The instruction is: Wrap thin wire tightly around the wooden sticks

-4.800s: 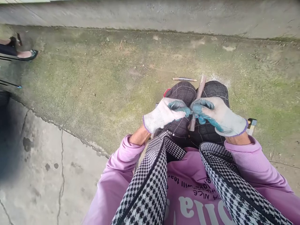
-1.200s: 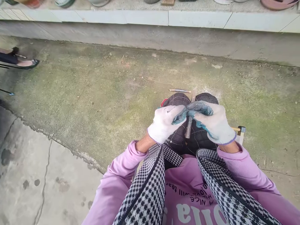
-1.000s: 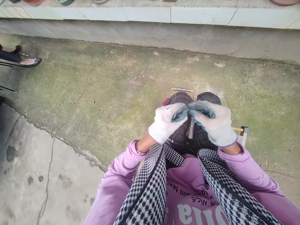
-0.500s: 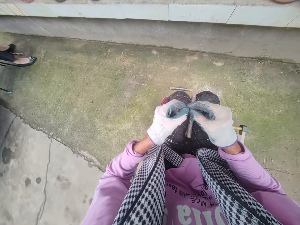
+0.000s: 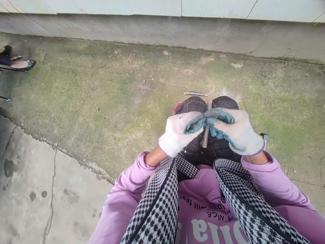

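I sit with my knees together over mossy concrete. Both hands wear white gloves with teal-coated fingers. My left hand [image 5: 179, 134] and my right hand [image 5: 236, 130] meet above my lap, fingertips pinched together on something too small to make out. A brownish stick-like rod [image 5: 207, 127] lies along the gap between my knees, under the fingertips. Whether the fingers touch it is unclear.
A short ribbed metal bar [image 5: 195, 94] lies on the ground just past my knees. A stool corner [image 5: 264, 136] shows at right. Another person's foot in a dark shoe [image 5: 21, 64] is far left. A concrete curb [image 5: 162, 30] runs along the top.
My hands stay pinched together over my lap; the right wrist has shifted slightly right. The view has tipped down a little, hiding the items above the curb.
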Tool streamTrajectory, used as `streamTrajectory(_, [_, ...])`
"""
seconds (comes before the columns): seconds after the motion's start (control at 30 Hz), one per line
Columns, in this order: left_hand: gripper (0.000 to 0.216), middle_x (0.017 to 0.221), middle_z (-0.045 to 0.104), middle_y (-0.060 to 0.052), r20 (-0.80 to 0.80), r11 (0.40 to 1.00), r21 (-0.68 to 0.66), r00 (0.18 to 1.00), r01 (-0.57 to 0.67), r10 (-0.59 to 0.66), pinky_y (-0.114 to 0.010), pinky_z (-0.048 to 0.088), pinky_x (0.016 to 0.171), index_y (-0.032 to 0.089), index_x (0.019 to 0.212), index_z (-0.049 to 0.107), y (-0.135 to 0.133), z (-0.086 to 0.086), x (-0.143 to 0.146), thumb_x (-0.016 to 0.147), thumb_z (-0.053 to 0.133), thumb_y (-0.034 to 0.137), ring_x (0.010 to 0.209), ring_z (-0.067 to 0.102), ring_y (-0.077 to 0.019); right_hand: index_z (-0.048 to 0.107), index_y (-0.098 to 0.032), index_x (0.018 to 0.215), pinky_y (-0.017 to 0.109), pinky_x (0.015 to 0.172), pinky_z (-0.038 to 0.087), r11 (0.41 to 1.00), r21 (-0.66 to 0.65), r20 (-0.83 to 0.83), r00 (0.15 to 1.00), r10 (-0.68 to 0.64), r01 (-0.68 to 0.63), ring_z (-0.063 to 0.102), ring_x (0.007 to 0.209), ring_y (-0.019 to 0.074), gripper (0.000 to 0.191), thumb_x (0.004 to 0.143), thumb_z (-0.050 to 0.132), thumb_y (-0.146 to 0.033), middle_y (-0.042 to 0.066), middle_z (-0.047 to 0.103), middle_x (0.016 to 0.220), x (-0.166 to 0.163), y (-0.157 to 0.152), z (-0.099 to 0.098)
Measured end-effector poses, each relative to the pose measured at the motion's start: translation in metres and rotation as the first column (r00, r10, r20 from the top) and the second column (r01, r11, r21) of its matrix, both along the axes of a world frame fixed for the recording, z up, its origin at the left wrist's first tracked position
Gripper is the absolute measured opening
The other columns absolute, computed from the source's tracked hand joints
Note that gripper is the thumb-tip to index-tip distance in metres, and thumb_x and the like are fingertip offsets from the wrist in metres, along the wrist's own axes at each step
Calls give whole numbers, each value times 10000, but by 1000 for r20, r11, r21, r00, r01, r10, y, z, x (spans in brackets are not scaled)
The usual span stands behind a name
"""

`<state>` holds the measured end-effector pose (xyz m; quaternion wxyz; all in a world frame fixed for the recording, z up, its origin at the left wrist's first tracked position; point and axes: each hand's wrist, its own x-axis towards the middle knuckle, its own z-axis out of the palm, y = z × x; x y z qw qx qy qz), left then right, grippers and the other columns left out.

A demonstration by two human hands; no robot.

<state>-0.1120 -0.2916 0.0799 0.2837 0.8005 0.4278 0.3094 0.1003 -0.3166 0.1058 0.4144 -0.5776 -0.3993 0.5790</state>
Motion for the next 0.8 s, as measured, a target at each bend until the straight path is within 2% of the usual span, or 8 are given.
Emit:
streamTrajectory(0.1, [287,814,750,-34,-104,956,273,991,111,-86,-287,562,726,216,1199,842,6,-9,-8,1108,670,427,754,714,-169,839,-266,869,278,436,487,999,-29,-53,998,36,-38,584,514,148,191,774,923,-409,-13,690,626,-1,0,4])
streamTrajectory(0.17, [303,778,692,-26,-179,912,369,977,178,-118,-291,519,687,214,1232,826,9,-11,-12,1139,617,413,725,672,-166,838,-261,872,276,430,488,998,-41,-72,996,44,-47,563,492,138,204,783,929,-420,-12,693,622,-1,0,5])
streamTrajectory(0.3, [282,779,630,-12,-269,874,421,954,241,-133,-297,462,667,231,1284,792,12,-11,-16,1160,572,356,734,636,-165,847,-263,889,285,434,511,998,-39,-80,996,43,-46,582,499,150,218,788,938,-432,-8,702,621,-1,-2,6])
streamTrajectory(0.43, [232,774,606,0,-255,854,454,955,255,-150,-303,417,656,240,1275,777,13,-11,-17,1155,594,317,722,608,-159,864,-250,951,298,472,545,997,-27,-72,995,65,-67,617,520,156,229,786,926,-396,0,736,674,2,-2,4])
streamTrajectory(0.53, [210,776,618,1,-232,848,463,959,258,-165,-302,413,654,246,1273,784,12,-13,-16,1136,634,300,714,604,-157,868,-257,928,311,505,566,998,7,-27,998,63,-63,635,538,162,153,798,876,-339,7,766,712,4,-1,1])
streamTrajectory(0.63, [203,789,670,-7,-183,915,329,967,232,-179,-292,472,679,241,1236,810,8,-9,-12,1100,688,330,723,640,-158,880,-288,866,344,650,636,992,110,100,994,52,-63,734,686,207,94,784,839,-266,21,823,817,7,1,1])
streamTrajectory(0.73, [164,856,762,-24,-36,995,14,994,101,-100,-277,559,734,213,1125,829,2,3,-5,1044,748,330,765,705,-157,885,-313,867,373,758,657,967,188,285,952,114,-172,793,837,265,98,820,851,-234,31,848,905,11,2,6])
streamTrajectory(0.8, [138,881,796,-34,76,972,-230,997,48,-31,-274,597,743,190,1038,826,2,12,0,1020,757,308,786,734,-161,872,-320,881,391,787,651,929,232,424,889,171,-289,799,875,281,105,886,829,-224,40,852,935,13,1,11])
